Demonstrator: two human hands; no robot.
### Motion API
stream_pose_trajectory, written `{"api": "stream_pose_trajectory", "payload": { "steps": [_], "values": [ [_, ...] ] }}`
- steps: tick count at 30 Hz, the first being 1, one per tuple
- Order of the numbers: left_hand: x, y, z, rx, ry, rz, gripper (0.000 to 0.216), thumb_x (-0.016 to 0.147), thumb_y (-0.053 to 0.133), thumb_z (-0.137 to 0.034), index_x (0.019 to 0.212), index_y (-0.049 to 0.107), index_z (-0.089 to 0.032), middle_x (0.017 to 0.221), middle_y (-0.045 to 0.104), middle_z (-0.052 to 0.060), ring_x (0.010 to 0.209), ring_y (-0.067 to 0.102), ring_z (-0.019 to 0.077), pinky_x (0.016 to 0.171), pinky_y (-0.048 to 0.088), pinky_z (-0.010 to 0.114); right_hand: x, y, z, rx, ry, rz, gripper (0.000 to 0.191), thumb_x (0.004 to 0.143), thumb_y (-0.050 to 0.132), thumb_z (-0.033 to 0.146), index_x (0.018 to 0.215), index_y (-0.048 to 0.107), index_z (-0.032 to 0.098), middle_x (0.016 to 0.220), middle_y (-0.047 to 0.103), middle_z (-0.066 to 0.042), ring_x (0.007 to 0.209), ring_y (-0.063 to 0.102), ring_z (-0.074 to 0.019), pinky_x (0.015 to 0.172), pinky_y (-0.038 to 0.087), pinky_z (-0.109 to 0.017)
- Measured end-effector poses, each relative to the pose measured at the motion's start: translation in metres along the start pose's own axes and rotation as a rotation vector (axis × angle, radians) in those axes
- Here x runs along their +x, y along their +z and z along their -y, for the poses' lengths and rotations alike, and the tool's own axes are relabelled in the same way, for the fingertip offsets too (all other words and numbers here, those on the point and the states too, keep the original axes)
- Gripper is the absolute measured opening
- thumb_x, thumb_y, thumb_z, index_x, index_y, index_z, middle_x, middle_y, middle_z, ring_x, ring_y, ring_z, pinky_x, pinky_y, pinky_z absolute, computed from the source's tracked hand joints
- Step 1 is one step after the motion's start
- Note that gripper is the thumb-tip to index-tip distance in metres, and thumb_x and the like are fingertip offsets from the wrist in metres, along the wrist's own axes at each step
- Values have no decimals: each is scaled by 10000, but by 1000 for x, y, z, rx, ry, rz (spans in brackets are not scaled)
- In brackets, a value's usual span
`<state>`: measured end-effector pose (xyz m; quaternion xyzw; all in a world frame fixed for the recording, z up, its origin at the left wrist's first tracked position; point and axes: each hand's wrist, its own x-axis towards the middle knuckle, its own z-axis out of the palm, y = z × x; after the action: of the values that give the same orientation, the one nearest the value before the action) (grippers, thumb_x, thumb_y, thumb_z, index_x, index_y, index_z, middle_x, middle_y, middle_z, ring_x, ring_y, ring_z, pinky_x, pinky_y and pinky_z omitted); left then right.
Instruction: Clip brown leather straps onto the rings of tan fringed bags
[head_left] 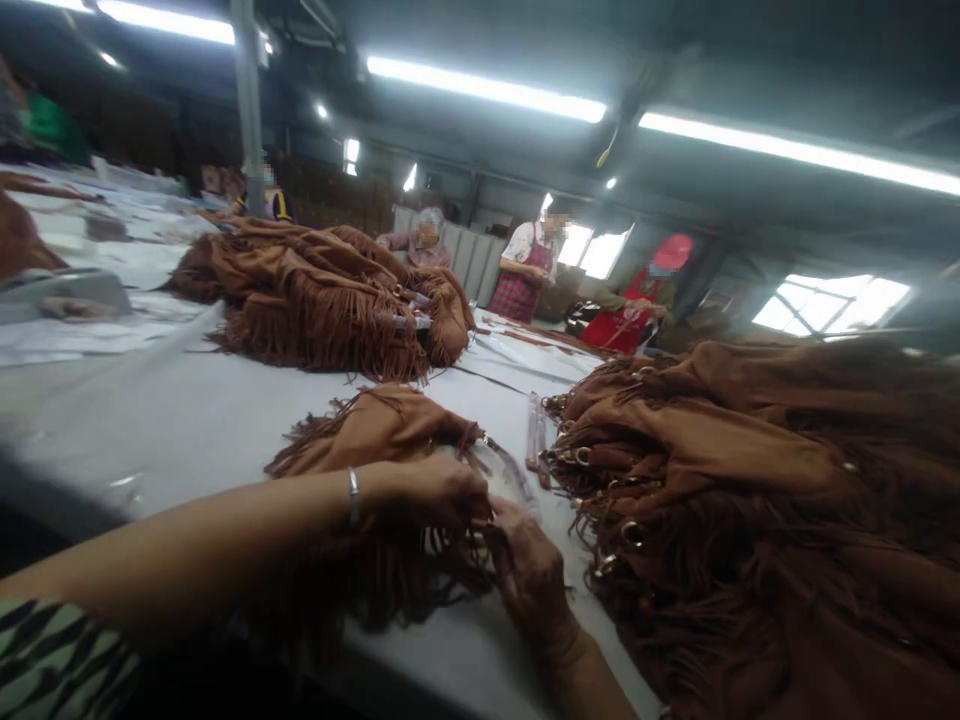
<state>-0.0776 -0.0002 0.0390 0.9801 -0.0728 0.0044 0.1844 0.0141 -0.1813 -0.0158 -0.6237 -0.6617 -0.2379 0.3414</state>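
A brown suede fringed bag (379, 425) lies on the white table (172, 420) in front of me. My left hand (435, 490), with a silver bracelet on its wrist, grips the bag's edge near the fringe. My right hand (529, 575) pinches the fringe strands right beside it. A strap wrapped in clear plastic (510, 470) runs out from the bag just beyond my fingers.
A large heap of the same brown fringed bags (750, 500) with metal rings fills the right side. Another heap (322, 295) sits further back on the table. Loose straps (534, 430) lie between. Several people (525, 270) work at the far end.
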Motion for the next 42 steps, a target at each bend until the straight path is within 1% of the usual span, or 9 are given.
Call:
{"api": "stream_pose_trajectory", "payload": {
  "steps": [4,8,13,17,21,25,31,37,42],
  "values": [
    [-21,-1,23,-229,-68,-57,150,717,605,-221,739,469,-161,686,442,-39,609,398,88,555,298,194,1,15,8,-51,-206,86,260,844,527,82,1080,605,158,1060,694,-103,1196,520,-267,955,484,-411],
    [-26,6,31,-426,-14,-148,151,721,582,-193,730,436,-154,703,397,-43,648,373,86,586,306,192,-5,13,12,-67,-166,68,264,829,551,68,1063,626,166,1015,702,-92,1225,485,-284,1011,413,-458],
    [-26,12,41,-882,-60,-251,247,733,638,-267,786,423,-157,711,357,-55,654,359,73,609,334,180,4,1,4,211,568,-57,151,917,487,253,898,619,182,848,683,-61,835,636,-187,762,500,-325],
    [-27,14,49,-1147,-28,-194,281,706,692,-262,823,463,-150,726,398,-54,660,389,66,616,341,175,38,-1,-18,617,1032,-231,252,859,575,373,697,546,183,545,527,40,529,511,-100,536,426,-220],
    [-27,9,53,-1356,-77,-139,335,703,717,-276,920,506,-131,824,513,-15,731,469,79,682,371,191,68,6,-24,914,1093,-267,247,741,715,361,696,579,161,501,492,53,502,492,-91,498,410,-200],
    [-25,6,61,-1483,-67,-117,358,707,730,-295,925,503,-126,816,524,-16,723,477,72,678,369,192,74,20,-15,977,1067,-109,231,761,700,361,826,644,146,646,562,23,473,489,-68,450,374,-192],
    [-21,10,69,-1212,-105,-103,365,788,632,-284,1079,480,-125,943,546,26,864,513,125,795,415,271,73,34,-15,983,1085,-17,254,764,689,382,800,620,140,672,557,12,456,474,-66,415,348,-192],
    [-10,-6,39,-632,-29,-422,598,747,618,-169,1291,369,-161,1241,466,109,1142,442,207,970,368,340,67,29,-21,1039,1181,15,313,729,704,414,772,615,117,613,558,10,422,473,-64,380,322,-175],
    [9,-6,24,-755,4,-186,511,737,567,-119,1223,413,-142,904,571,26,779,544,134,668,444,235,61,23,-24,995,1139,-60,303,722,712,410,704,604,127,561,541,26,406,447,-52,376,306,-166]
  ]
}}
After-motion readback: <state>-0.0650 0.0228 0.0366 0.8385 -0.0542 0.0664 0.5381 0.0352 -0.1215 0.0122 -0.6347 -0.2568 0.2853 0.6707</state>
